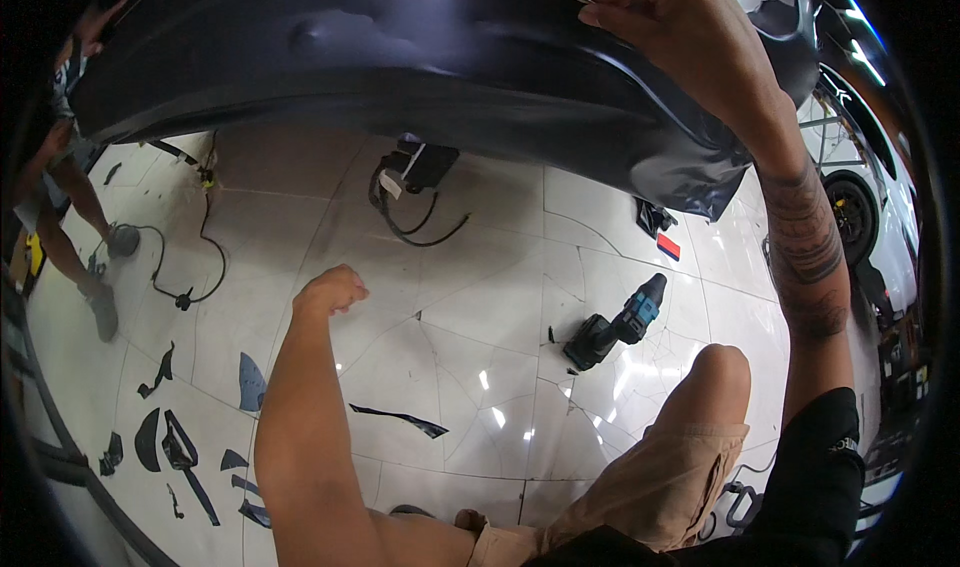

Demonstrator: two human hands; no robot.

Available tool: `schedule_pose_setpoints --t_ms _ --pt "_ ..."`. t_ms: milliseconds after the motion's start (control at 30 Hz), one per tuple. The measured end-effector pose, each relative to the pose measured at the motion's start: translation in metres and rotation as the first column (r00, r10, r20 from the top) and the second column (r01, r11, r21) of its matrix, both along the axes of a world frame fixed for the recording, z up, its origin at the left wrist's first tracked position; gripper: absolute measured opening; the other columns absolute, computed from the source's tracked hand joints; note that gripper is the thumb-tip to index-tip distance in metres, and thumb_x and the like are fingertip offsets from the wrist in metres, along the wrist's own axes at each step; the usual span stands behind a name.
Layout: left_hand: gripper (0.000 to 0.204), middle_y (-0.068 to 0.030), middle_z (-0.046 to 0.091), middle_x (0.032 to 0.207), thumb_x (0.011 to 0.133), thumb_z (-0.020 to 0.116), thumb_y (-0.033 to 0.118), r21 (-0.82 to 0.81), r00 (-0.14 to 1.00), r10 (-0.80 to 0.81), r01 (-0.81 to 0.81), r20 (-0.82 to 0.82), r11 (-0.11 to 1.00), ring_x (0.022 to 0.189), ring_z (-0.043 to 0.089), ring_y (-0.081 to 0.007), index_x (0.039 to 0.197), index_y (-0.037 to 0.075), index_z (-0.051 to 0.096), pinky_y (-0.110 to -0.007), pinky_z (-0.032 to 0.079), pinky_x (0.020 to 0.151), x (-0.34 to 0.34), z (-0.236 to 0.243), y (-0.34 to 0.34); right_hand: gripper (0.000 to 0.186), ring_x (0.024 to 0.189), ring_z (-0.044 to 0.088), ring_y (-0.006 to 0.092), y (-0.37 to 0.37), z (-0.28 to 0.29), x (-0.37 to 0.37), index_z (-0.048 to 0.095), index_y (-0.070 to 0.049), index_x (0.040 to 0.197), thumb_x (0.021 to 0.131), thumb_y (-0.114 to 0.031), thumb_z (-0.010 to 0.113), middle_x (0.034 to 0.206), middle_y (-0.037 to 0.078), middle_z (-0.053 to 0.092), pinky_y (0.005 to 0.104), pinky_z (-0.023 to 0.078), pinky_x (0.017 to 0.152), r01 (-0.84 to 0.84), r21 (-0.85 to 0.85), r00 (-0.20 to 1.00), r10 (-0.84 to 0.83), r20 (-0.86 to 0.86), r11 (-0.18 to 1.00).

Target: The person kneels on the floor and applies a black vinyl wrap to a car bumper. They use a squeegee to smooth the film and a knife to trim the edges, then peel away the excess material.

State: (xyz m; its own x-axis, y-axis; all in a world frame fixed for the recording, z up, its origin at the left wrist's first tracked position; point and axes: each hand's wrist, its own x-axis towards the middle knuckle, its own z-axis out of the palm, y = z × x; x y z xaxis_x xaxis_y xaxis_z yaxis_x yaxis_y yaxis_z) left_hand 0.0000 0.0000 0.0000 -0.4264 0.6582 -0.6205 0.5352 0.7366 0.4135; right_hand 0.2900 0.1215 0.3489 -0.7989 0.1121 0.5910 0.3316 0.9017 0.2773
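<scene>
A dark glossy film point(440, 52) is draped over a long curved car bumper across the top of the view, with its loose lower corner hanging at the right. My right hand point(675, 32) reaches up to it, fingers pinched on the film's upper edge, where a thin silvery line ends at the fingertips. Ripples and a small bump mark the film's surface. My left hand point(333, 289) hangs below the bumper, away from the film. Its fingers are curled in, and nothing shows in them.
A teal-and-black cordless drill point(617, 324) lies on the cracked tile floor point(470, 317). Dark film scraps point(400, 419) are scattered at the lower left. A black part with cables point(418, 172) is under the bumper. Another person point(75, 187) stands at the left; a white car point(880, 187) is at the right.
</scene>
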Motion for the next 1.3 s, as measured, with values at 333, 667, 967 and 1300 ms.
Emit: schedule_pose_setpoints --t_ms 333,667,967,1300 --pt "0.027 -0.0060 0.063 0.087 0.084 0.065 0.027 0.025 0.999 0.033 -0.033 0.001 0.999 0.073 0.059 -0.0154 0.102 0.007 0.062 -0.031 0.048 0.061 0.003 0.001 -0.004 0.010 0.050 0.058 0.0107 0.027 0.002 0.023 0.071 -0.002 0.083 0.085 -0.010 0.067 0.068 0.007 0.068 0.0228 0.048 0.044 0.040 -0.109 0.999 -0.042 -0.011 0.993" --pt "0.026 -0.0045 0.063 0.083 0.084 0.065 0.027 -0.010 0.999 0.029 -0.029 -0.017 1.000 0.068 0.057 -0.0153 0.101 0.007 0.064 -0.031 0.048 0.059 0.004 0.001 -0.006 0.010 0.042 0.048 0.0055 0.024 0.010 0.046 0.071 -0.002 0.079 0.085 -0.010 0.067 0.060 0.005 0.064 0.0203 0.037 0.035 0.070 -0.215 0.998 -0.067 0.021 0.974" --pt "0.027 -0.0050 0.064 0.087 0.084 0.063 0.025 -0.025 0.999 0.032 -0.033 -0.010 0.999 0.071 0.059 -0.0154 0.103 0.006 0.065 -0.031 0.049 0.060 -0.001 -0.005 -0.008 0.015 0.044 0.052 0.0074 0.047 0.003 0.057 0.070 -0.001 0.075 0.085 -0.012 0.068 0.061 0.006 0.064 0.0215 0.041 0.038 0.077 -0.211 0.996 -0.084 -0.025 0.975" --pt "0.025 -0.0045 0.064 0.089 0.084 0.062 0.022 -0.018 0.999 0.036 -0.035 0.039 0.999 0.071 0.059 -0.0151 0.104 0.006 0.065 -0.030 0.048 0.058 0.001 -0.003 -0.011 0.016 0.068 0.068 0.0186 0.076 -0.030 0.069 0.073 -0.004 0.090 0.084 -0.019 0.070 0.074 0.011 0.068 0.0254 0.054 0.062 -0.053 -0.155 0.987 0.029 -0.159 0.986"
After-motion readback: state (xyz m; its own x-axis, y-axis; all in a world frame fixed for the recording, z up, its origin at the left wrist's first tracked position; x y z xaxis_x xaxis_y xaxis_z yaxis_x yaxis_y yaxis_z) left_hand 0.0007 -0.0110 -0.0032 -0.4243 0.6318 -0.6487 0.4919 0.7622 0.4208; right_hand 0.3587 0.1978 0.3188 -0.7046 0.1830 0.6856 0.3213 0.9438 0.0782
